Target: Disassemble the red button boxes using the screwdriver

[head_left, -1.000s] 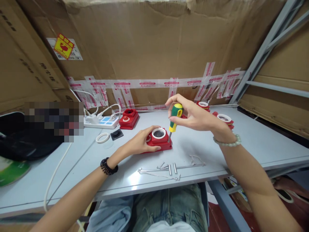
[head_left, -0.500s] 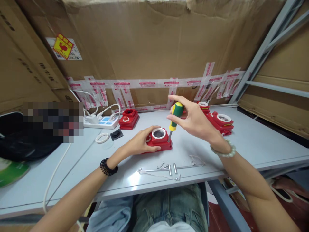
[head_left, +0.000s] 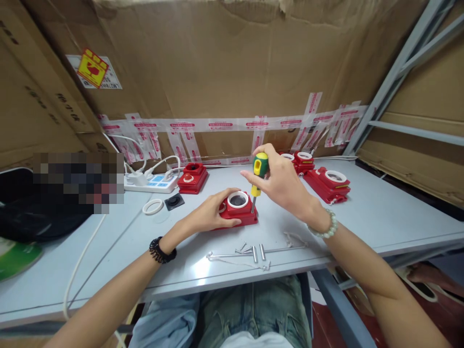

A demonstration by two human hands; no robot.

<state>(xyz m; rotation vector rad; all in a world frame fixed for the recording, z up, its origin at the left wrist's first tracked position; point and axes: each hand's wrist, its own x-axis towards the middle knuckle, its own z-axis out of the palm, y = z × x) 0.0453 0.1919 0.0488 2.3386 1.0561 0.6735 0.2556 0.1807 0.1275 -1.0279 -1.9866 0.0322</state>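
Note:
A red box with a white ring on top [head_left: 245, 218] lies on the table in front of me. My left hand [head_left: 213, 212] is wrapped round its left side, thumb along the near face. My right hand [head_left: 281, 176] grips a green and yellow screwdriver [head_left: 255, 187] by its handle. The shaft points down, and its tip meets the right corner of the box; the screw under it cannot be made out. Nearer to me lie several small screws [head_left: 243, 249], two metal cylinders [head_left: 258, 253] and thin rods with white string [head_left: 232, 255].
Another red box [head_left: 193, 178] stands back left, near a white power strip [head_left: 155, 182]. A white ring [head_left: 152, 207] and a black square part [head_left: 174, 201] lie left. More red boxes [head_left: 328, 184] sit at right. Cardboard [head_left: 224, 72] walls the back; a dark bag [head_left: 54, 217] is far left.
My right hand has turned and shifted slightly left, bringing the screwdriver more upright over the same corner. My left hand and the box have stayed put.

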